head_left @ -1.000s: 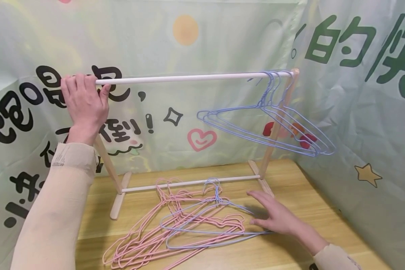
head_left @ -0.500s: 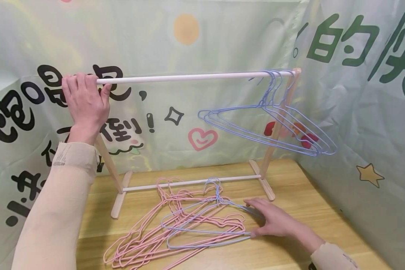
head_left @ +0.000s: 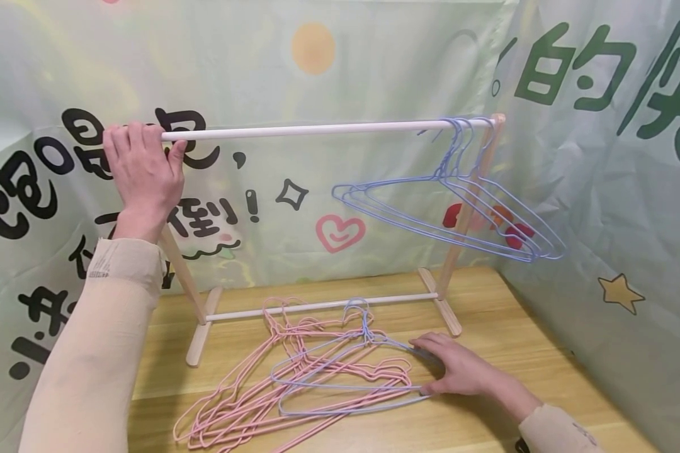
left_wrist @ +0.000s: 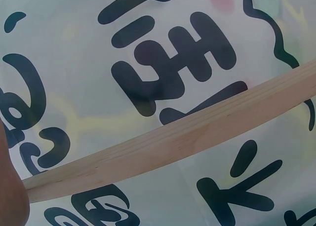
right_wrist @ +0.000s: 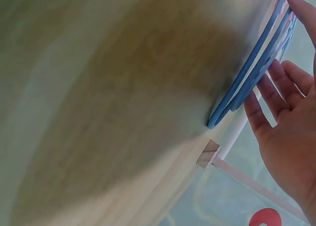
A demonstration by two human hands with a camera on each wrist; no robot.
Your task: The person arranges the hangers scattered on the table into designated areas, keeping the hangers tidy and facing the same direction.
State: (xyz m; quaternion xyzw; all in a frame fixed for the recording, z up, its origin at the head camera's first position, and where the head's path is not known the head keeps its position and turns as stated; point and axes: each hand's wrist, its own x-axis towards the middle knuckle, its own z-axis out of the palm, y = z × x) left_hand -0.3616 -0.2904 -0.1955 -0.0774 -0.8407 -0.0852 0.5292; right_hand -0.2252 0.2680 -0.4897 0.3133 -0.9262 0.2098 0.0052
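My left hand (head_left: pixel 145 170) grips the upper left end of a small garment rack, its fingers over the white top rail (head_left: pixel 294 131). In the left wrist view the rack's wooden post (left_wrist: pixel 163 134) runs out from beside that hand. My right hand (head_left: pixel 459 365) holds the right end of some blue wire hangers (head_left: pixel 351 387), thumb at the lower bar and fingers along the sloping shoulder. The right wrist view shows the hanger ends (right_wrist: pixel 247 83) between thumb and fingers. These blue hangers lie over a pile of pink hangers (head_left: pixel 232 402) on the wooden table.
Several blue hangers (head_left: pixel 396 217) hang at the right end of the top rail. The rack's lower rail (head_left: pixel 317 307) and wooden feet (head_left: pixel 204 340) stand on the table (head_left: pixel 521 352). A printed cloth backdrop (head_left: pixel 260 69) encloses the back and sides.
My right hand has come down onto the right end of the blue hangers, its thumb and fingers drawing in round them. The left hand keeps its place on the rack.
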